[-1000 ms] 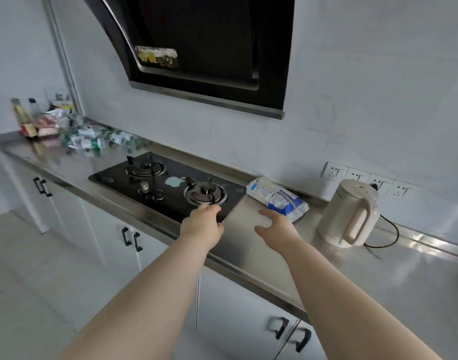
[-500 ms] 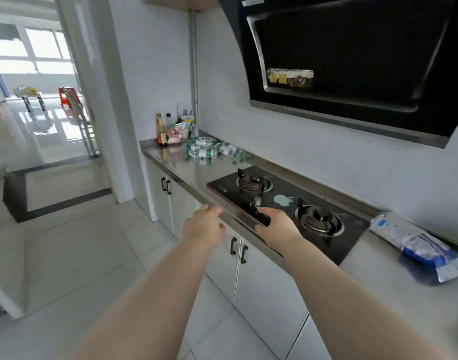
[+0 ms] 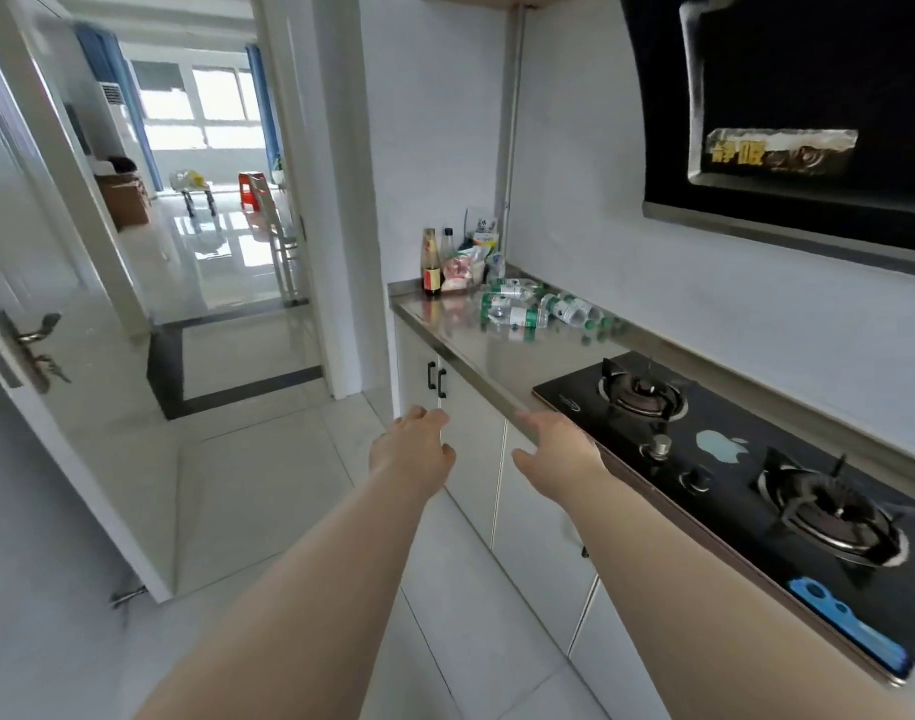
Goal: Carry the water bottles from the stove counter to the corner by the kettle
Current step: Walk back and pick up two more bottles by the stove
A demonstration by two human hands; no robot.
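Several clear water bottles point(image 3: 531, 309) with green labels lie on their sides on the steel counter point(image 3: 476, 350), at its far end beyond the stove. My left hand point(image 3: 411, 449) is stretched out in front of the cabinet doors, fingers loosely curled and holding nothing. My right hand point(image 3: 559, 452) reaches along the counter's front edge, fingers relaxed and empty. Both hands are well short of the bottles. The kettle is out of view.
A black two-burner gas stove point(image 3: 731, 459) fills the counter to my right, under a black range hood point(image 3: 808, 111). Sauce bottles point(image 3: 432, 262) and packets stand in the far corner by the wall. An open door point(image 3: 66, 356) and doorway are on the left.
My view has swung left from the kettle and blue packet toward the far end of the counter. Both hands moved with it, past the stove, closer to the bottles.
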